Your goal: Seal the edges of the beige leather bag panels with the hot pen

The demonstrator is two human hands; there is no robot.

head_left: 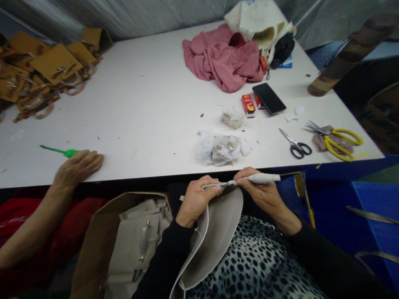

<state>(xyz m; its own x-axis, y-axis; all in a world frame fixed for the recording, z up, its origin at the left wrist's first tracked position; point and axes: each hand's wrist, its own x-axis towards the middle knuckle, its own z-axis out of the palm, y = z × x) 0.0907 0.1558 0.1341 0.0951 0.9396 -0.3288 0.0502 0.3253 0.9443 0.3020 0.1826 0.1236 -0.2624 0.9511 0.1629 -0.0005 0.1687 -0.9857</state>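
A light grey-beige bag piece (218, 241) with a curved flap hangs below the table edge, against my lap. My left hand (198, 197) is closed on its upper edge, thumb pressed on the rim. Close beside it, my right hand (257, 191) is closed around a slim tool with a white wrapped handle (264, 178). A thin dark part sticks out from the handle's right end. The tool's other end meets the bag's edge between my hands; its tip is too small to make out.
White-wrapped lumps (222, 148), black-handled scissors (299, 147), yellow-handled scissors (343, 143), and a phone (269, 98) lie on the table (149, 104). A co-worker's hand (79, 166) rests by a green-handled screwdriver (68, 153). Left of my lap, a cardboard box (90, 245) holds grey-beige bags. Tan bags (56, 62) are piled far left.
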